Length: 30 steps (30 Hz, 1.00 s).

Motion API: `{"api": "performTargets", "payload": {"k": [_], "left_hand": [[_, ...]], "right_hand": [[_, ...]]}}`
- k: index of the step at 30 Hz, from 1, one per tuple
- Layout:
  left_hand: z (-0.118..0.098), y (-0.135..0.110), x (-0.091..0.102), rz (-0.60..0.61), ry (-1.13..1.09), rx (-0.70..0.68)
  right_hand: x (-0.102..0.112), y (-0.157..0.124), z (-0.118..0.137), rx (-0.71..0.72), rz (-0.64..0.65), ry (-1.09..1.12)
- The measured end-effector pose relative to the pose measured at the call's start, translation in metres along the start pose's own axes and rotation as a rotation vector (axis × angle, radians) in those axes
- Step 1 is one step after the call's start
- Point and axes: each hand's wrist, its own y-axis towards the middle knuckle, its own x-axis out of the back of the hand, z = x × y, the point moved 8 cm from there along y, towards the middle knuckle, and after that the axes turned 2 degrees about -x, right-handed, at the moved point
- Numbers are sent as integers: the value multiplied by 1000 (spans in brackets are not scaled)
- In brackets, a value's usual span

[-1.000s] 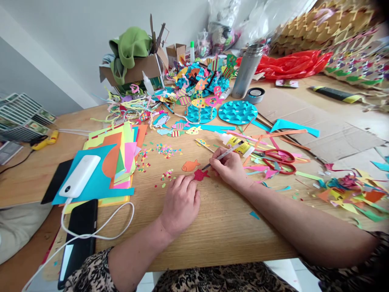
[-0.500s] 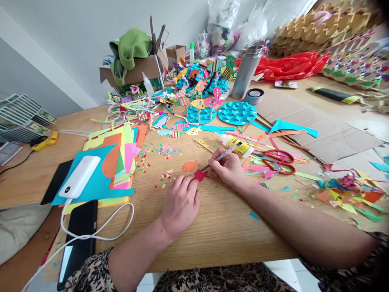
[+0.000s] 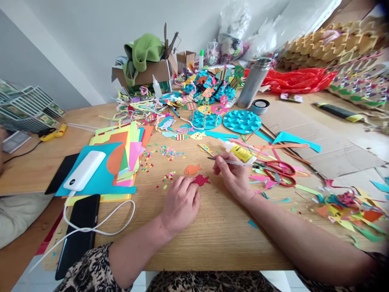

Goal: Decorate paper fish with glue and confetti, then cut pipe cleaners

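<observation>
My left hand [image 3: 181, 200] rests palm down on the table, fingers lying flat with their tips at the left edge of a red paper fish [image 3: 201, 180]. My right hand [image 3: 233, 176] is closed around a slim pale pen [image 3: 238, 162]. Its dark tip points left, apart from the red fish. Just above the red fish lies an orange paper fish [image 3: 192, 169] with drawn lines. Beyond my right hand are a glue bottle [image 3: 241, 152] with a yellow label and a small yellow fish [image 3: 205, 148] beside a thin stick.
Red-handled scissors [image 3: 281, 172] lie among paper strips at right. Confetti dots [image 3: 170, 153], coloured sheets [image 3: 121, 140], a white power bank [image 3: 85, 170] and a black phone [image 3: 79, 231] are at left. A metal flask [image 3: 253, 83] stands behind. Another person's arm [image 3: 28, 247] shows at left.
My right hand has lifted the pen off the red fish and tilted it nearly level. The left hand stays at the fish. The view has shifted slightly.
</observation>
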Motion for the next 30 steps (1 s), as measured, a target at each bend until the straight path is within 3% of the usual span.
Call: {"api": "performTargets", "payload": {"k": [5, 16, 30], "left_hand": [[2, 2, 9, -97, -71, -1], [14, -3, 38, -481, -270, 15], [16, -4, 36, -533, -262, -29]], "right_hand": [[3, 1, -2, 0, -6, -101], [7, -1, 2, -1, -71, 53], [2, -3, -19, -170, 32, 95]]}}
